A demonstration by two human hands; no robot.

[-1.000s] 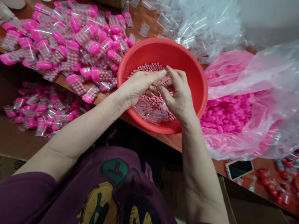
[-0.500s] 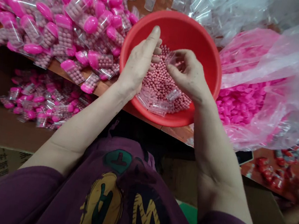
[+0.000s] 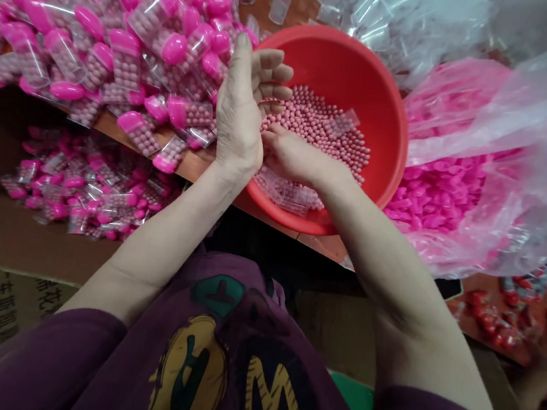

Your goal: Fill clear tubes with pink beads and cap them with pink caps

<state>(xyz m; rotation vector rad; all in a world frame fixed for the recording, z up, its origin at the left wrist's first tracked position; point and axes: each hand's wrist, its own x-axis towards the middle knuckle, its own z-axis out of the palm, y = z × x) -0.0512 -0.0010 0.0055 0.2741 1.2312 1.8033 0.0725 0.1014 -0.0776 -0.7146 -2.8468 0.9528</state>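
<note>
The left hand (image 3: 238, 109) and right hand (image 3: 292, 157) have drawn together, just beside each other at the left of the red plastic basin (image 3: 388, 133). The left stands upright and open; whether the low right holds anything is unclear. Pink beads (image 3: 319, 127) and a clear plastic sleeve (image 3: 342, 123) lie in the basin.

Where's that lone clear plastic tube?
In the head view, the clear plastic tube lies on the pink beads in the red bowl, just beyond the right hand.

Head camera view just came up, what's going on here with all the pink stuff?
A person's left hand stands upright at the rim of a red plastic basin, and their right hand is low over pink beads inside it. Clear plastic sleeves lie among the beads. Filled packets with pink caps are heaped on the table to the left.
</note>
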